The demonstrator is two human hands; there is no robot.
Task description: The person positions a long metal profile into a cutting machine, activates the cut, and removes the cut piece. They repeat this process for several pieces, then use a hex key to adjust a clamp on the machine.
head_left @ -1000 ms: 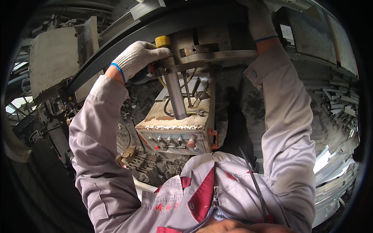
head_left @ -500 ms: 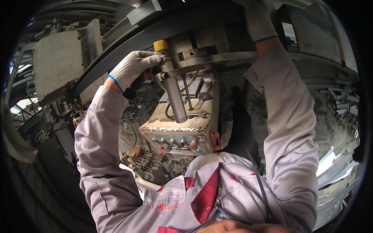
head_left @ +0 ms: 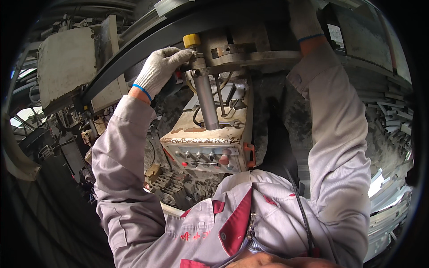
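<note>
My left hand (head_left: 161, 68), in a white knitted glove with a blue cuff edge, is closed with its fingertips at the upper end of a grey metal cylinder (head_left: 206, 100). A yellow knob (head_left: 191, 41) tops that cylinder, just beyond the fingertips. Whatever lies inside the fingers is hidden. My right hand (head_left: 304, 20), gloved alike, reaches up to the top edge at the long dark beam (head_left: 147, 51). Its fingers are out of sight and its outline is smeared. Below it, a flat metal bar (head_left: 268, 58) runs from the cylinder's clamp toward my right wrist.
Beneath the cylinder stands a worn cream machine cabinet (head_left: 214, 134) with a control panel (head_left: 203, 157) of knobs and buttons. A wrench (head_left: 230, 123) lies on top. Metal offcuts (head_left: 178, 190) are heaped at its front left. Long profiles (head_left: 389, 223) are stacked at right; a pale panel (head_left: 67, 67) stands left.
The machine, cylinder and both hands sit slightly higher and further right in the picture. My left hand stays by the cylinder's top, and my right hand stays up at the beam.
</note>
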